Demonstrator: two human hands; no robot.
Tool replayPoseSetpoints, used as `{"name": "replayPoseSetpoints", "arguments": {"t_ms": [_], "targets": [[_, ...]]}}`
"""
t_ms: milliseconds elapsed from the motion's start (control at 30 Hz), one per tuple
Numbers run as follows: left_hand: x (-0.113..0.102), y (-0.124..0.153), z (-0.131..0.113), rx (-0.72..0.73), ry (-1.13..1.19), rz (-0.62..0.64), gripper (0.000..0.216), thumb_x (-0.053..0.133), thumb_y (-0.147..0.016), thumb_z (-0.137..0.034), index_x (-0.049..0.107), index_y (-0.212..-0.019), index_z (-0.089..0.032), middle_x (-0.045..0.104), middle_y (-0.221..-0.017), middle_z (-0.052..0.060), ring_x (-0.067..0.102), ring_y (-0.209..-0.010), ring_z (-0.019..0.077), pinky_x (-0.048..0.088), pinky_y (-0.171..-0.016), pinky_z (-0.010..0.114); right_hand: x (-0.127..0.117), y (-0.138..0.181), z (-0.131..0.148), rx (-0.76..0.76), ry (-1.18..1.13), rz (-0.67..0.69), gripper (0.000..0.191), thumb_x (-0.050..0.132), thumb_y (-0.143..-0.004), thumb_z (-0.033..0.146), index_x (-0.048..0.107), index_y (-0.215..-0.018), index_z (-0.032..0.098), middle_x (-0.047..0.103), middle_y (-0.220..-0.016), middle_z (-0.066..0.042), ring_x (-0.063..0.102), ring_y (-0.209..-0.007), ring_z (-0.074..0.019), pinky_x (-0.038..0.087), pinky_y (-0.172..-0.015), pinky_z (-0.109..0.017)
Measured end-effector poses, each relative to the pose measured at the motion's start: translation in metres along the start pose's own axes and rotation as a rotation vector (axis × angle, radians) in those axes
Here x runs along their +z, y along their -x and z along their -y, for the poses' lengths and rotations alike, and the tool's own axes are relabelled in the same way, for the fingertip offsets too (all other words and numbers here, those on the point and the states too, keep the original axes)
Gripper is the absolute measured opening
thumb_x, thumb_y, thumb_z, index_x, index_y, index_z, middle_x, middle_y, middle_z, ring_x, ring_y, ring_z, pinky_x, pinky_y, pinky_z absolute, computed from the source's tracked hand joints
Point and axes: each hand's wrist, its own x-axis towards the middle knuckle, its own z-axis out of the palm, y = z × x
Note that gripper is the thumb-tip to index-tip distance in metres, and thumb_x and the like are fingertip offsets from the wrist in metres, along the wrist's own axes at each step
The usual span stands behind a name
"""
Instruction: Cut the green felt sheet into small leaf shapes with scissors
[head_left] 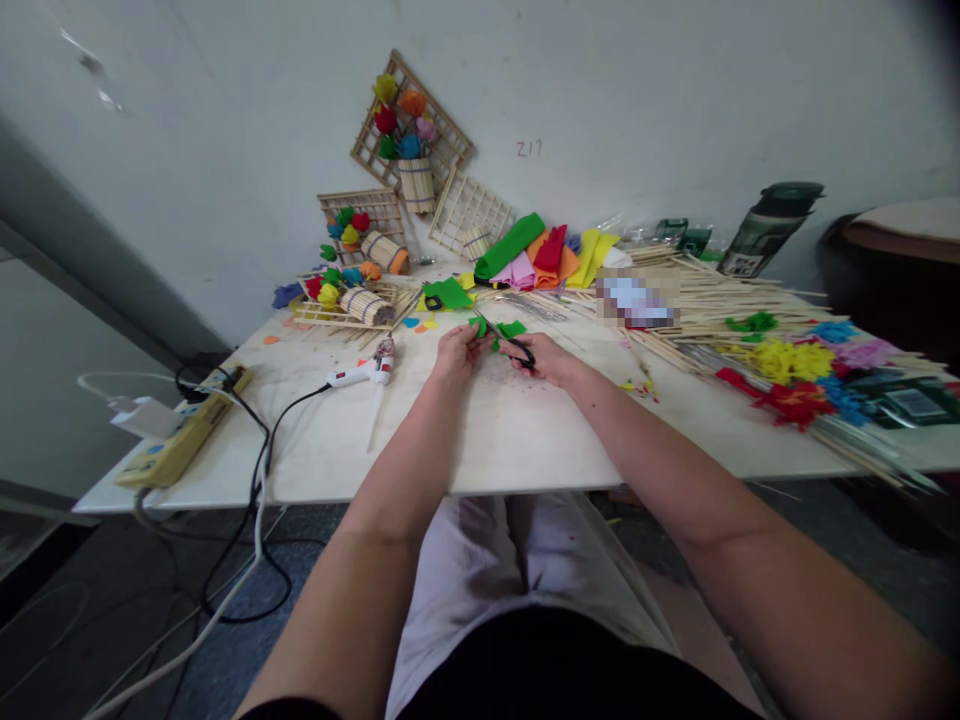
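Observation:
Over the middle of the white table (525, 440), my right hand (546, 360) is closed round the black handles of a pair of scissors (517, 348). The blades point up and left, toward my left hand (459, 354). Between the fingers of that left hand is a small piece of green felt (480, 327), right by the blades. Another green scrap (512, 329) lies just behind the scissors. Farther back rests a larger green felt sheet (448, 293) with a black round item on it. How far the blades are apart is too small to tell.
A glue gun (367, 368) lies left of my hands, its cord running to a yellow power strip (184, 430). Felt rolls (517, 255), flower-basket crafts (360, 300) and many wooden sticks (720, 295) line the back. Red felt flowers (795, 402) and a dark bottle (772, 230) are at right.

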Motion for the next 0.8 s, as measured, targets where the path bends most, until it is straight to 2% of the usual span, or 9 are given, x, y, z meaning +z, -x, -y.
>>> {"name": "replayPoseSetpoints", "arguments": {"t_ms": [133, 267, 400, 633, 800], "targets": [[0.0, -0.001, 0.001, 0.006, -0.007, -0.007, 0.012, 0.068, -0.076, -0.011, 0.058, -0.071, -0.015, 0.069, -0.072, 0.005, 0.072, -0.081, 0.02, 0.057, -0.082, 0.032, 0.001, 0.003, 0.002, 0.011, 0.001, -0.002, 0.017, 0.071, -0.078, 0.027, 0.059, -0.078, 0.015, 0.049, -0.05, 0.006, 0.037, -0.033, -0.0034, 0.022, -0.031, -0.015], [-0.001, 0.0, 0.001, 0.022, -0.006, -0.002, 0.015, 0.064, -0.079, -0.008, 0.056, -0.068, -0.014, 0.068, -0.068, 0.004, 0.071, -0.07, 0.0163, 0.057, -0.077, 0.03, 0.003, 0.006, 0.005, 0.015, -0.03, 0.004, 0.015, 0.069, -0.08, 0.026, 0.059, -0.078, 0.015, 0.048, -0.049, 0.006, 0.037, -0.034, -0.0033, 0.024, -0.031, -0.014], [0.0, 0.001, 0.0, 0.018, -0.009, 0.013, 0.018, 0.065, -0.078, -0.007, 0.054, -0.066, -0.015, 0.067, -0.065, 0.002, 0.068, -0.062, 0.0129, 0.057, -0.071, 0.026, 0.004, 0.009, 0.008, 0.028, -0.042, -0.002, 0.021, 0.073, -0.077, 0.031, 0.059, -0.078, 0.015, 0.048, -0.048, 0.006, 0.038, -0.034, -0.0034, 0.025, -0.031, -0.014], [-0.001, 0.002, 0.001, 0.016, -0.023, 0.057, 0.021, 0.068, -0.077, -0.008, 0.054, -0.062, -0.014, 0.067, -0.066, 0.003, 0.067, -0.061, 0.0135, 0.055, -0.073, 0.029, 0.004, 0.011, 0.008, 0.008, -0.033, 0.01, 0.033, 0.078, -0.072, 0.041, 0.057, -0.077, 0.015, 0.05, -0.048, 0.006, 0.04, -0.034, -0.0033, 0.022, -0.031, -0.015], [0.0, 0.003, 0.001, 0.013, -0.044, 0.051, 0.022, 0.069, -0.077, -0.009, 0.053, -0.062, -0.014, 0.068, -0.067, 0.004, 0.066, -0.06, 0.0139, 0.055, -0.07, 0.029, 0.004, 0.011, 0.01, 0.001, -0.041, 0.007, 0.036, 0.08, -0.069, 0.042, 0.057, -0.076, 0.015, 0.049, -0.048, 0.006, 0.039, -0.034, -0.0035, 0.021, -0.031, -0.016]]}}
